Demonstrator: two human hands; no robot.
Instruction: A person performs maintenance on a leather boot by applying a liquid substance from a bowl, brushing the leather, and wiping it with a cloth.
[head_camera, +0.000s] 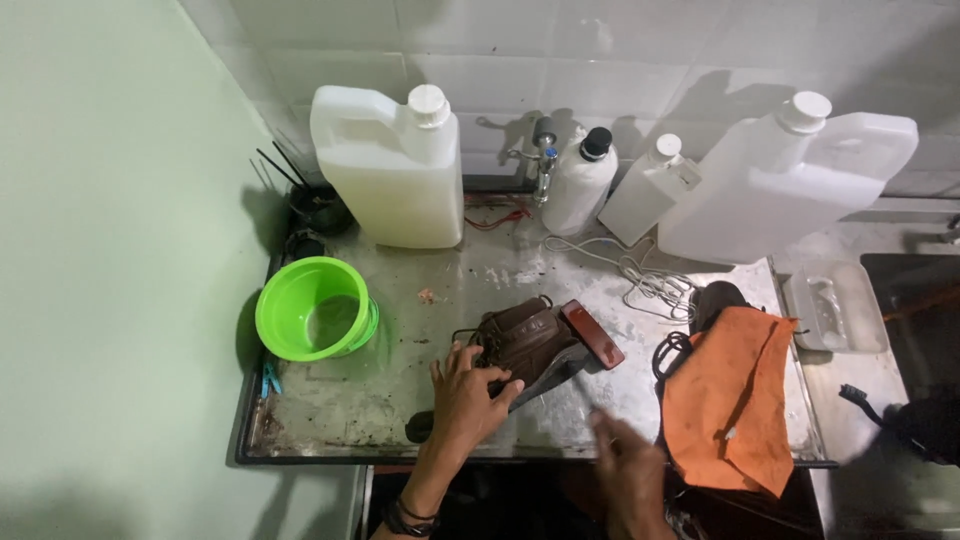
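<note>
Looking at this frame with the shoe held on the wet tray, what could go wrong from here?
1. The left hand grips the brown shoe on a wet, stained metal tray; it might slip.
2. The right hand is motion-blurred beside the orange cloth, which overhangs the tray's front edge and could be knocked off.
3. A white cord lies on the damp tray by leaning jugs; it may get wet or snag.

Two big white jugs (388, 165) (790, 185) flank two smaller white bottles (578, 182) (648, 188); all against the wall.
</note>
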